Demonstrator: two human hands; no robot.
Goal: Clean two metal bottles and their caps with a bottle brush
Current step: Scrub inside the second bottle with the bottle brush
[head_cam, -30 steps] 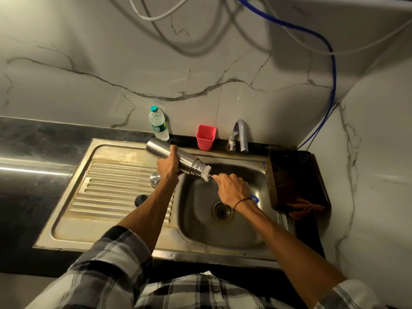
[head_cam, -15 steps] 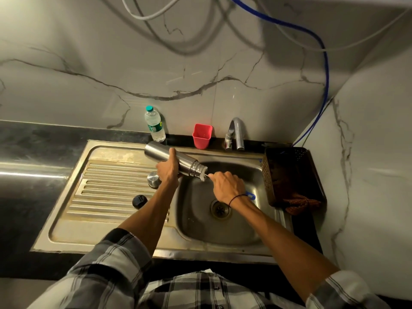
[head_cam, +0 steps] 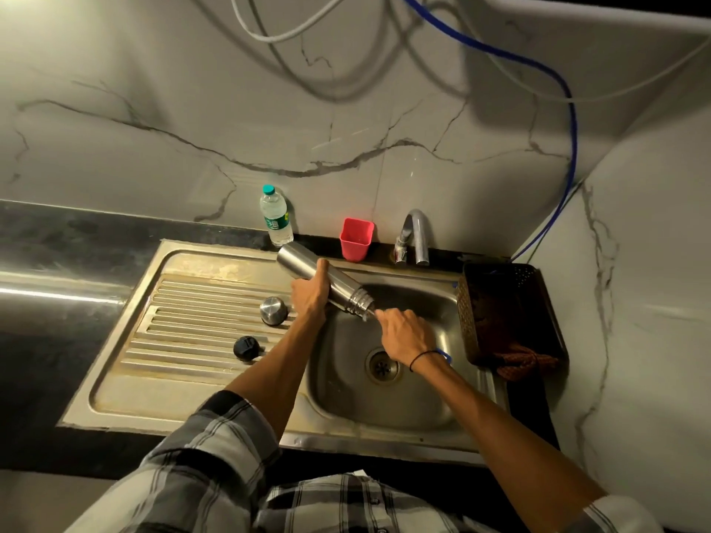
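My left hand grips a metal bottle held on its side over the sink basin, mouth pointing right and down. My right hand holds the bottle brush by its handle; the brush head is inside the bottle, only a short bit of stem shows at the mouth, and the blue handle end sticks out past my wrist. A steel cap and a black cap lie on the ribbed drainboard. A second metal bottle is not in view.
A plastic water bottle and a red cup stand at the back wall. The tap is behind the basin. A dark basket with a reddish cloth sits right of the sink.
The white brush head, visible at the bottle mouth a second ago, has gone inside the bottle as my right hand pushed toward it.
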